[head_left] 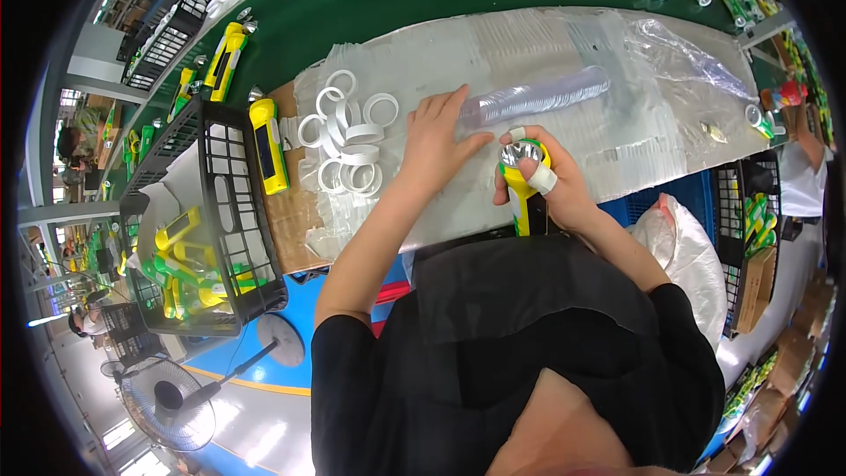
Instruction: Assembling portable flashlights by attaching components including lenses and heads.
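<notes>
From here I see the right hand (pixel 568 189) clamped around a yellow, black and green flashlight (pixel 526 204), its silver reflector facing up, at the near edge of the grey, film-covered surface (pixel 388 57). The left hand (pixel 434 143) is spread, apart from the right, at the end of a stack of clear plastic discs (pixel 546 97); I can't tell whether they touch. A pile of white rings (pixel 363 133) and another yellow-and-black flashlight (pixel 266 145) stand between it and a black plastic basket (pixel 210 137). Crumpled clear film (pixel 679 53) lies right, beyond the discs.

one held flashlight (pixel 518 183), one clear disc stack (pixel 539 100), about ten white rings (pixel 363 133), one white sack (pixel 692 256)
</notes>
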`<act>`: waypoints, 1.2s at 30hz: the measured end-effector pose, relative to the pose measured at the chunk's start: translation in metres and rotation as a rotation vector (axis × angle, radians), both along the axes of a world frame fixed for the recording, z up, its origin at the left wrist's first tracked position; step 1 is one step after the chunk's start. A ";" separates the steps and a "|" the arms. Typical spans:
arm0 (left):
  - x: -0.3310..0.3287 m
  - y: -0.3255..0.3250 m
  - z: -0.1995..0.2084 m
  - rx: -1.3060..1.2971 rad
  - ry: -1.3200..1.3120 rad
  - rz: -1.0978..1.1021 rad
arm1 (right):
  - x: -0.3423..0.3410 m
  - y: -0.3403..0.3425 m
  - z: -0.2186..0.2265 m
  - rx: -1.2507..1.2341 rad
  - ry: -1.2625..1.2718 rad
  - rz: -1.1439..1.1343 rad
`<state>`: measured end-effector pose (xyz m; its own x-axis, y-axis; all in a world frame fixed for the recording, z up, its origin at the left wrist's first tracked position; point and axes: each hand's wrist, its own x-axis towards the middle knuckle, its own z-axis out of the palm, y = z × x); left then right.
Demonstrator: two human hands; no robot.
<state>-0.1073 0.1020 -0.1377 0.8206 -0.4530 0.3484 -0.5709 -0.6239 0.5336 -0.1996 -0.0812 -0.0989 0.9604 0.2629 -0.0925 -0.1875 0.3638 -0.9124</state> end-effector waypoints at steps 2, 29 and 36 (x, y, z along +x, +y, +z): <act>0.006 0.003 -0.010 -0.050 -0.008 -0.011 | 0.000 0.000 0.002 -0.006 0.018 0.010; -0.015 0.027 0.055 -0.476 -0.186 -0.196 | 0.027 0.017 0.015 0.160 -0.225 0.123; 0.050 0.076 0.066 0.757 -0.025 0.030 | 0.057 0.026 0.004 -0.002 -0.426 -0.060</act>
